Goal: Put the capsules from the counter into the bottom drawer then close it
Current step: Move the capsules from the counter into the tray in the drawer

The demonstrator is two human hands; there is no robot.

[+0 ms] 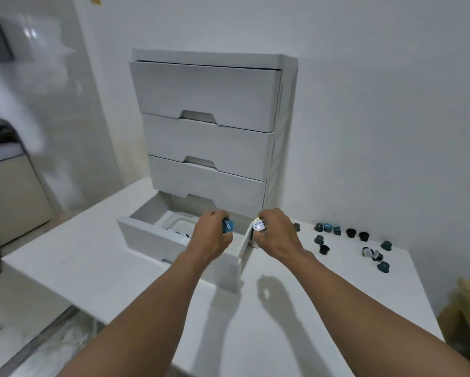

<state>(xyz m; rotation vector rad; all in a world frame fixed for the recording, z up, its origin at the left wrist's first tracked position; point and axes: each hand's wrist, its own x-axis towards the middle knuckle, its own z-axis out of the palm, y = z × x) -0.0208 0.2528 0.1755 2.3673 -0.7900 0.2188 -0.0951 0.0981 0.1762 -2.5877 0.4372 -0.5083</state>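
Now L hand (211,238), R hand (277,235) clutch capsules (227,226).

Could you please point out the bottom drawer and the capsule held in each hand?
bottom drawer (146,238): head view, on its front panel.
teal-lidded capsule (228,226): head view, on its lid, in the left hand (210,238).
white-lidded capsule (259,225): head view, on its lid, in the right hand (276,235).

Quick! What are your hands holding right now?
Left hand: grips a blue-topped capsule.
Right hand: grips a white-topped capsule.
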